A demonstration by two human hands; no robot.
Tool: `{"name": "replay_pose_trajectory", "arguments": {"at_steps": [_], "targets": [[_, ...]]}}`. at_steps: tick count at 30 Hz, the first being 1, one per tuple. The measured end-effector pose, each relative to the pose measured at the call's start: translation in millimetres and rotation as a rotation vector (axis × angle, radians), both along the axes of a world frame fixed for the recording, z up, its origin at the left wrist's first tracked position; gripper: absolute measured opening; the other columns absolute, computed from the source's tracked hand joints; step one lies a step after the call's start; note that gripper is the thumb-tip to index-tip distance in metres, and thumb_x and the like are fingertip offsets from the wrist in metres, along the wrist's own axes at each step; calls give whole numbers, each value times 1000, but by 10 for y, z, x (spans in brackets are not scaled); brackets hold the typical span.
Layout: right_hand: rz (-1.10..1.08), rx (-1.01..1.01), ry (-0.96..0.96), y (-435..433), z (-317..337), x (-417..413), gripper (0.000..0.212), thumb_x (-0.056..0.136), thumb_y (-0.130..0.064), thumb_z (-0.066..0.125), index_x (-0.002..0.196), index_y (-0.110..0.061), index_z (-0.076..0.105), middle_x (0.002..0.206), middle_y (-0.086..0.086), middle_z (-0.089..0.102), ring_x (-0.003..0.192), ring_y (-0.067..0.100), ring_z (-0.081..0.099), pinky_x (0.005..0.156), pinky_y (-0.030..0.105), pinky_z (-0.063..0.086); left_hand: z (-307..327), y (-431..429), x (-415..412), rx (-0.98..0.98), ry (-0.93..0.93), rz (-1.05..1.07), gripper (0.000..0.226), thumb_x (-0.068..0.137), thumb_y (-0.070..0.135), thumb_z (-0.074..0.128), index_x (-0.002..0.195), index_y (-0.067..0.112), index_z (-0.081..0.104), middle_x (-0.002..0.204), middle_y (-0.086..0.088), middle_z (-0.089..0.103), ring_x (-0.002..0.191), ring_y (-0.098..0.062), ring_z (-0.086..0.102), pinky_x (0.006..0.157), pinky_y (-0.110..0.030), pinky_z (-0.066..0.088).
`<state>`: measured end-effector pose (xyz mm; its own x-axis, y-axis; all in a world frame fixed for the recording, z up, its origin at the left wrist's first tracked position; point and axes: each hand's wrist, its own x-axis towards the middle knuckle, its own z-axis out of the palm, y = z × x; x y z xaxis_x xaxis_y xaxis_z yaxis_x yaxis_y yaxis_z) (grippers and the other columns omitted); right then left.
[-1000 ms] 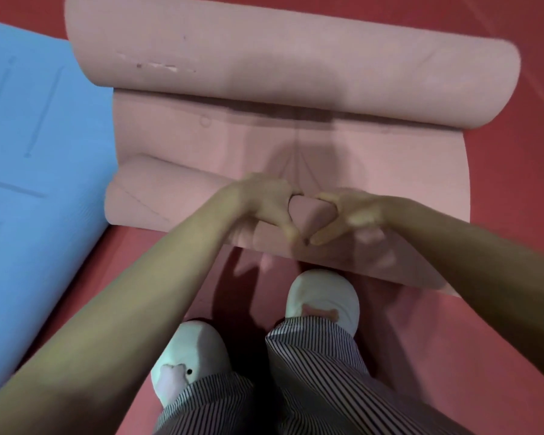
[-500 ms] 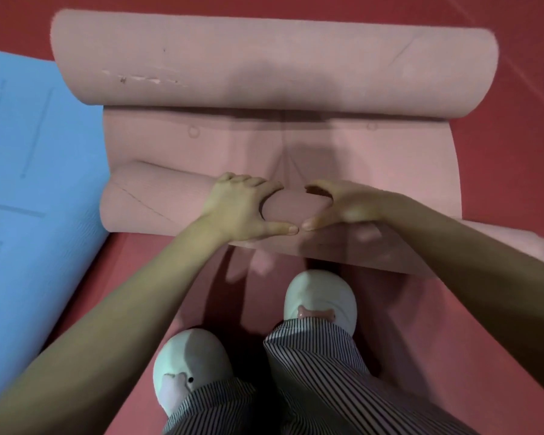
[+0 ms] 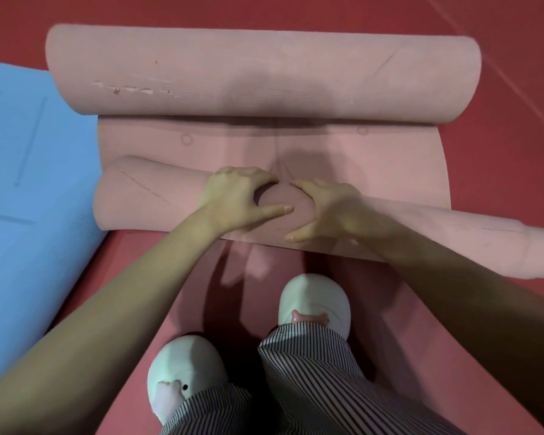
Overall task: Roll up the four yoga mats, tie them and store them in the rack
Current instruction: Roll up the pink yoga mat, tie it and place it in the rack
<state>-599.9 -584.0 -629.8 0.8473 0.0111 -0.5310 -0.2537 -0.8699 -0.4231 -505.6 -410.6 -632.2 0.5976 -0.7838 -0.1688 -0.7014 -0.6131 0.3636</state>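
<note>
Both hands are sliding apart on the roll compared with a second ago, when their thumbs and forefingers were meeting in a heart shape. The left hand (image 3: 242, 199) and right hand (image 3: 327, 208) are now lying side by side at the centre of the view. Each grip is curling its fingers over the top of the near roll (image 3: 157, 199) while the thumbs are bracing its near side.

The pink mat (image 3: 327, 152) is lying straight ahead. Its far end is curling back on itself in a fat far curl (image 3: 264, 73) at 12 o'clock, and only a short flat strip is separating that from the roll under the hands.

That roll is looking skewed. Its end toward 9 o'clock is sitting farther from the person, while the end toward 4 o'clock is trailing nearer and looking looser. With both hands pushing only at the middle, the ends are likely lagging, so the roll may be coning out and ending too slack to tie. The far curl may also be blocking the last turn unless it is flattened.

A blue mat (image 3: 29, 183) is lying flat at 9 o'clock, touching the pink one. Everything is resting on a red floor (image 3: 515, 120). The person is standing at 6 o'clock in pale slippers (image 3: 314, 302) and striped trousers (image 3: 311, 372). No rack is showing.
</note>
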Motion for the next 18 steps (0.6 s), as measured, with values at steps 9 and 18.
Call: {"name": "replay_pose_trajectory", "arguments": {"at_steps": [9,18], "targets": [[-56,117,50,-178,34,171,83,61,-64,74,134,-41,42,115,-15,60,95,9,53,78,20,33,86,-44,12,301,-60,-158,113,46,81,67,142,28,38,136,6,51,125,-22,48,103,-39,31],[-59,183,140,-309,52,212,83,65,-61,74,138,-37,42,110,-16,55,103,9,52,83,20,34,168,-195,89,310,35,-163,105,45,83,66,136,36,41,126,12,59,116,-17,55,100,-35,33]]}}
